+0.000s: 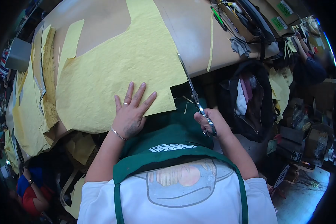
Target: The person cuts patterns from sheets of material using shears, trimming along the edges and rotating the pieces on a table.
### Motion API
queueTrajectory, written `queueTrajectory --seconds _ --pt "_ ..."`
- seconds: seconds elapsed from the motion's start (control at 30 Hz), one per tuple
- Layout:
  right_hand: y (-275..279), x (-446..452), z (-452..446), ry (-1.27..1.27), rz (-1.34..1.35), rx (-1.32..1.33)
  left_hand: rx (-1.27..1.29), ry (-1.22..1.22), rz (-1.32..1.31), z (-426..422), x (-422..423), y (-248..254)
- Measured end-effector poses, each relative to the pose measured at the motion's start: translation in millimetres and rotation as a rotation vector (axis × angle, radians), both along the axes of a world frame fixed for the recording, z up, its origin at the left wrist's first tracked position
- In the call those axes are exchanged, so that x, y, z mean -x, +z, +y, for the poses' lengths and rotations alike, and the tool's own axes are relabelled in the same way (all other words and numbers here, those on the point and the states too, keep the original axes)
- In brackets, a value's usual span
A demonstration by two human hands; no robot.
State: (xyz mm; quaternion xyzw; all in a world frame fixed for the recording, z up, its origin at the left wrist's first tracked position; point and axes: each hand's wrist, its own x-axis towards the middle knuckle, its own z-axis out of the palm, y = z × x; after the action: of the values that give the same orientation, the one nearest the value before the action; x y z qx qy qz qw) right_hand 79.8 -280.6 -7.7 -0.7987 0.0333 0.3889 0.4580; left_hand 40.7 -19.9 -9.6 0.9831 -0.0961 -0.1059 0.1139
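A large yellow sheet (112,67), paper-like, lies over the front of the table and overhangs its near edge. My left hand (132,112) rests flat on its lower part, fingers spread. In my right hand (217,125) is a pair of metal scissors (193,91), thumb and fingers at the handles. The long blades point up and away, their tip at the sheet's right edge. A square notch shows in the sheet's lower right corner, just left of the blades. Whether the blades are fully closed is hard to see.
Other yellow pieces (30,104) lie at the left. A thin yellow strip (210,44) lies on the tabletop (190,22). Pens and a grey cloth (240,46) sit at the back right. An open black bag (255,119) hangs at the right. Other people are at both sides.
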Motion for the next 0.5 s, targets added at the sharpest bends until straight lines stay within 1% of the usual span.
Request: queueTrajectory --seconds 0.13,0.23,0.33,0.5 --pt "7 4 4 -0.033 0.009 -0.013 -0.005 -0.005 0.003 -2 0 -1" --pt "2 3 1 0.013 -0.022 0.01 -0.003 -0.009 0.002 -2 1 -1" --pt "5 -4 4 0.029 -0.004 -0.036 -0.009 -0.038 0.007 -4 4 0" --pt "6 -13 8 0.008 0.008 -0.057 0.017 -0.089 0.044 -11 11 7"
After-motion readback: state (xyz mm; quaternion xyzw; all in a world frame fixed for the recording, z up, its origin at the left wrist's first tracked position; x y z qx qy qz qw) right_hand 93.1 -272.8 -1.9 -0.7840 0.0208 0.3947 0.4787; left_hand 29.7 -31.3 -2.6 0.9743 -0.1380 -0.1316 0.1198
